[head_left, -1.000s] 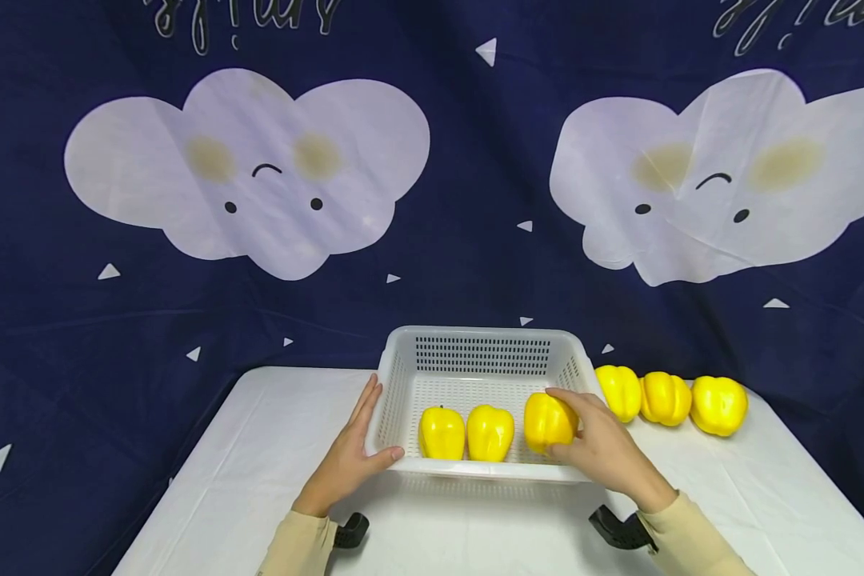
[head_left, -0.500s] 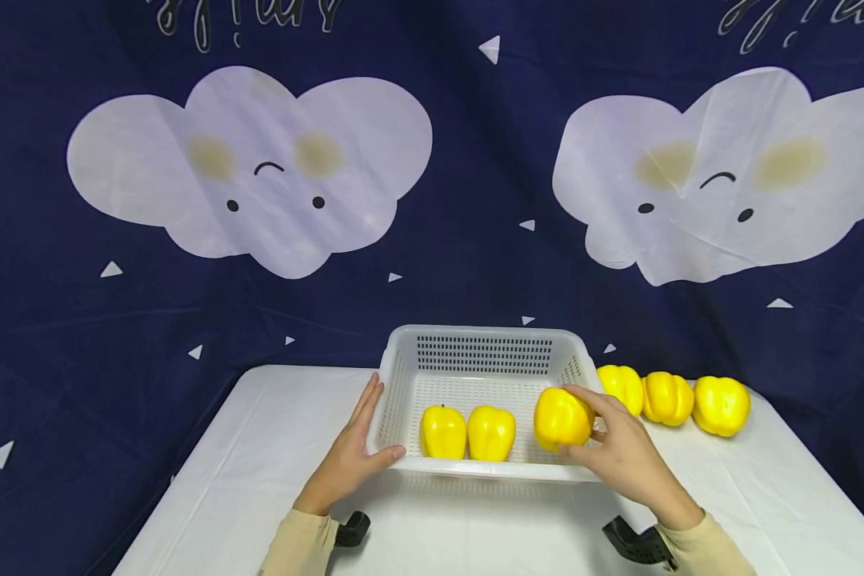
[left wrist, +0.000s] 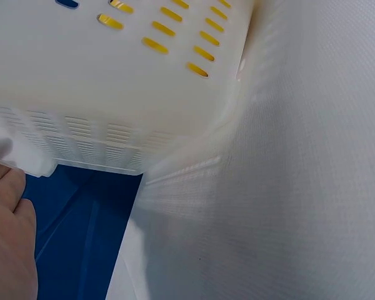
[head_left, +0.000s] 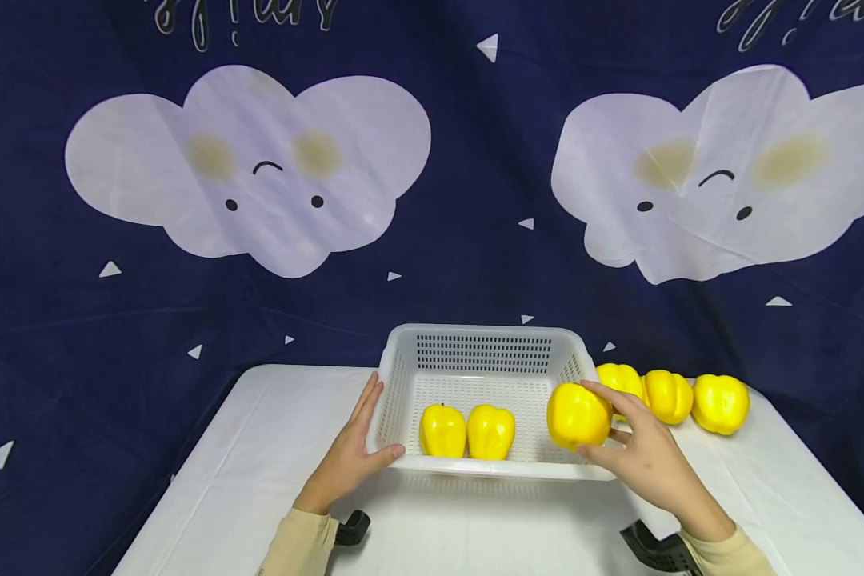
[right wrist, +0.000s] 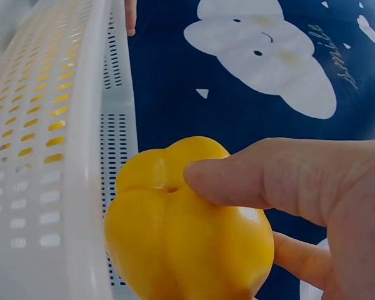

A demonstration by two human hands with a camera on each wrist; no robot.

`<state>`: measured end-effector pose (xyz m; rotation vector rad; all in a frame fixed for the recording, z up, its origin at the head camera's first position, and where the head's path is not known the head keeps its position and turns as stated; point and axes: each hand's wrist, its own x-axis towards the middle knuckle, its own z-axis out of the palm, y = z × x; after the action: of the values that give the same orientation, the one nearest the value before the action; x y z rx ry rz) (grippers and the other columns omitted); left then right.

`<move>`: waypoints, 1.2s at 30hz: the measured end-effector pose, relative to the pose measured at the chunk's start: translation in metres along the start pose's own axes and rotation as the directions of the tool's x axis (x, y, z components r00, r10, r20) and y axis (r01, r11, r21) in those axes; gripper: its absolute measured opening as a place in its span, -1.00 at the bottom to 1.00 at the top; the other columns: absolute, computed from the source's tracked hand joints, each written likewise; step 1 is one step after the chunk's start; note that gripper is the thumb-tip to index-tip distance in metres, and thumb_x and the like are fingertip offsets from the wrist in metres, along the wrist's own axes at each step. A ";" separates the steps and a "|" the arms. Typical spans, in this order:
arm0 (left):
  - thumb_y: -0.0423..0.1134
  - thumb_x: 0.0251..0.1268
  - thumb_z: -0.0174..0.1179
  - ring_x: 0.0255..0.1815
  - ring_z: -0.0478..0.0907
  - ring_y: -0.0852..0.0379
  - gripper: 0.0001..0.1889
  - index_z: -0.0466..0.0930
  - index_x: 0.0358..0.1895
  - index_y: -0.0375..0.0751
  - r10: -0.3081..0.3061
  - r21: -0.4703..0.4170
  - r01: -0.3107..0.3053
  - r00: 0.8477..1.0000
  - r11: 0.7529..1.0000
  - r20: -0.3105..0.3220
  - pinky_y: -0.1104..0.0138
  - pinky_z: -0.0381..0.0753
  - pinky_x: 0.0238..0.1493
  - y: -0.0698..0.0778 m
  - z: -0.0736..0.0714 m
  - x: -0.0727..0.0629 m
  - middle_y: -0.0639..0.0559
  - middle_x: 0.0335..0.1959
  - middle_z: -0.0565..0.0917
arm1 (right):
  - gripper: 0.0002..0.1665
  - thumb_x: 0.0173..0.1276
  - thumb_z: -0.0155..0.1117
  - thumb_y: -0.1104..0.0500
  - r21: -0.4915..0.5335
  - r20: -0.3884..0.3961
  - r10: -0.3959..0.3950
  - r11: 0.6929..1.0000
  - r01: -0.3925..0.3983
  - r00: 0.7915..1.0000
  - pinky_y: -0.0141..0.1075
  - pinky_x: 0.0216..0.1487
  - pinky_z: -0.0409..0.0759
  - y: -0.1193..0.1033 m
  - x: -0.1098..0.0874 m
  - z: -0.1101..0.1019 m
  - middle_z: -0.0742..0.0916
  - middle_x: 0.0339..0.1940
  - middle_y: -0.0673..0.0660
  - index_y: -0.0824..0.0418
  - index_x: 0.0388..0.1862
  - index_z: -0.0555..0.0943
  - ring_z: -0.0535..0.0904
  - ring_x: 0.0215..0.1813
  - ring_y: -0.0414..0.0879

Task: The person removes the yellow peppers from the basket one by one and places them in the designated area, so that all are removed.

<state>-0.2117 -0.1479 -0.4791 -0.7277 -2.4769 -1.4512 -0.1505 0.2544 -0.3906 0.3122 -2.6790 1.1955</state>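
A yellow bell pepper (head_left: 578, 416) is pinched between the thumb and fingers of my right hand (head_left: 651, 456), over the right end of a white plastic basket (head_left: 490, 467). In the right wrist view the thumb presses the lobed end of this pepper (right wrist: 175, 231), beside the basket wall. My left hand (head_left: 346, 460) holds the basket's near left corner, thumb over the rim and fingers along the outside. Two yellow bell peppers, a left one (head_left: 442, 432) and a right one (head_left: 490, 433), stand inside along the near wall. The left wrist view shows the left hand (left wrist: 9, 231) at the rim.
Three more yellow bell peppers lie in a row right of the basket: one partly behind the right hand (head_left: 619, 378), a middle one (head_left: 667, 398) and an outer one (head_left: 721, 404). A white cloth covers the table (head_left: 209, 464). Behind hangs a dark blue curtain (head_left: 475, 200).
My right hand has moved to the right and slightly up with its pepper, away from the two peppers in the basket. My left hand and the basket have stayed in place.
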 end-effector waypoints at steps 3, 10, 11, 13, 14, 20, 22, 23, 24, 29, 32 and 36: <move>-0.04 0.17 0.42 0.62 -0.14 -0.23 0.06 -0.05 0.61 -0.27 -0.004 0.003 0.004 1.000 1.000 -0.001 -0.30 0.07 0.40 0.000 0.000 0.000 0.00 0.67 -0.17 | -0.03 0.13 0.58 0.17 0.009 0.010 0.002 1.000 -0.002 1.000 0.15 0.10 0.62 0.000 -0.002 -0.005 0.45 0.40 0.28 0.12 0.51 0.35 0.40 0.31 0.22; -0.11 0.16 0.43 0.62 -0.14 -0.25 0.05 -0.05 0.61 -0.28 -0.008 -0.005 0.008 1.000 1.000 -0.001 -0.32 0.08 0.39 0.001 0.000 0.000 0.03 0.67 -0.18 | -0.04 0.13 0.56 0.19 0.027 0.041 0.045 0.999 -0.046 0.998 0.12 0.13 0.61 0.002 -0.006 -0.013 0.42 0.45 0.26 0.11 0.51 0.35 0.40 0.32 0.19; -0.11 0.16 0.43 0.62 -0.14 -0.25 0.05 -0.05 0.61 -0.28 -0.008 -0.007 0.008 1.000 1.000 -0.001 -0.32 0.07 0.39 0.001 0.000 0.000 0.02 0.67 -0.17 | -0.03 0.13 0.56 0.20 0.025 0.038 0.039 0.999 -0.040 0.999 0.11 0.13 0.61 0.002 -0.007 -0.015 0.42 0.45 0.27 0.11 0.51 0.35 0.39 0.33 0.20; -0.09 0.17 0.42 0.62 -0.14 -0.25 0.05 -0.05 0.61 -0.27 -0.013 -0.006 0.013 1.000 1.000 0.000 -0.32 0.08 0.39 0.001 0.000 0.000 0.00 0.67 -0.17 | -0.03 0.12 0.58 0.21 0.023 0.028 0.024 0.999 -0.024 0.999 0.11 0.12 0.61 0.003 -0.008 -0.017 0.42 0.45 0.29 0.13 0.51 0.35 0.38 0.34 0.22; -0.09 0.17 0.43 0.62 -0.13 -0.25 0.05 -0.05 0.61 -0.26 -0.014 -0.007 0.014 1.000 1.000 0.000 -0.32 0.08 0.39 0.001 0.000 0.000 -0.02 0.67 -0.17 | -0.02 0.11 0.58 0.22 0.017 0.021 0.017 1.000 -0.017 1.000 0.09 0.11 0.62 0.004 -0.009 -0.019 0.42 0.44 0.28 0.13 0.51 0.36 0.39 0.33 0.21; -0.04 0.17 0.43 0.61 -0.12 -0.27 0.06 -0.06 0.62 -0.24 -0.026 -0.006 0.026 1.000 1.000 0.000 -0.31 0.11 0.38 0.001 0.000 0.000 -0.02 0.67 -0.18 | -0.01 0.07 0.59 0.26 -0.021 -0.008 0.010 1.000 -0.010 1.000 0.02 0.08 0.64 0.012 -0.013 -0.027 0.44 0.41 0.27 0.13 0.50 0.36 0.38 0.30 0.19; -0.03 0.18 0.42 0.62 -0.12 -0.26 0.06 -0.06 0.62 -0.24 -0.027 -0.007 0.027 1.000 1.000 0.001 -0.30 0.11 0.39 0.001 0.000 0.000 0.01 0.67 -0.18 | 0.00 0.09 0.59 0.25 -0.023 -0.008 0.020 1.000 -0.020 1.000 0.02 0.07 0.64 0.014 -0.014 -0.030 0.43 0.42 0.28 0.13 0.51 0.35 0.37 0.30 0.20; -0.02 0.18 0.42 0.62 -0.12 -0.26 0.06 -0.06 0.62 -0.24 -0.026 -0.007 0.026 1.000 1.000 0.001 -0.30 0.10 0.39 0.001 0.000 0.000 0.02 0.67 -0.19 | 0.00 0.09 0.59 0.24 -0.025 -0.008 0.025 0.999 -0.025 1.000 0.00 0.06 0.65 0.016 -0.015 -0.031 0.42 0.42 0.29 0.12 0.51 0.35 0.37 0.31 0.21; -0.01 0.18 0.42 0.62 -0.12 -0.26 0.06 -0.06 0.62 -0.24 -0.025 -0.008 0.025 1.000 1.000 0.001 -0.30 0.10 0.39 0.001 0.001 0.000 0.03 0.67 -0.19 | 0.00 0.09 0.60 0.23 -0.027 -0.009 0.029 0.999 -0.030 1.000 -0.05 0.06 0.67 0.017 -0.016 -0.032 0.41 0.43 0.29 0.12 0.51 0.34 0.37 0.31 0.20; -0.02 0.18 0.43 0.62 -0.12 -0.26 0.07 -0.07 0.62 -0.24 -0.021 -0.004 0.021 1.000 1.000 0.000 -0.32 0.09 0.38 0.000 0.001 0.000 0.04 0.67 -0.19 | 0.02 0.07 0.62 0.20 -0.052 -0.027 0.039 0.998 -0.040 0.999 -0.47 -0.03 0.64 0.023 -0.019 -0.038 0.40 0.43 0.29 0.09 0.51 0.35 0.37 0.27 0.16; -0.05 0.17 0.43 0.62 -0.13 -0.26 0.06 -0.07 0.62 -0.23 -0.022 -0.008 0.022 1.000 1.000 0.001 -0.33 0.09 0.38 0.000 0.001 -0.001 0.04 0.67 -0.20 | 0.04 0.06 0.63 0.21 -0.071 -0.041 0.036 0.997 -0.039 0.999 -0.59 -0.07 0.58 0.026 -0.020 -0.041 0.40 0.44 0.31 0.08 0.52 0.34 0.38 0.25 0.15; -0.07 0.17 0.43 0.62 -0.13 -0.26 0.06 -0.06 0.62 -0.23 -0.025 -0.012 0.025 1.000 1.000 0.000 -0.33 0.08 0.39 0.000 0.001 -0.001 0.04 0.67 -0.19 | 0.05 0.04 0.64 0.22 -0.096 -0.057 0.023 0.995 -0.029 0.998 -0.62 -0.09 0.57 0.031 -0.022 -0.045 0.39 0.46 0.31 0.07 0.52 0.35 0.38 0.24 -0.05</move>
<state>-0.2111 -0.1476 -0.4796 -0.7013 -2.4885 -1.4757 -0.1337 0.3110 -0.3886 0.2266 -2.6894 1.0614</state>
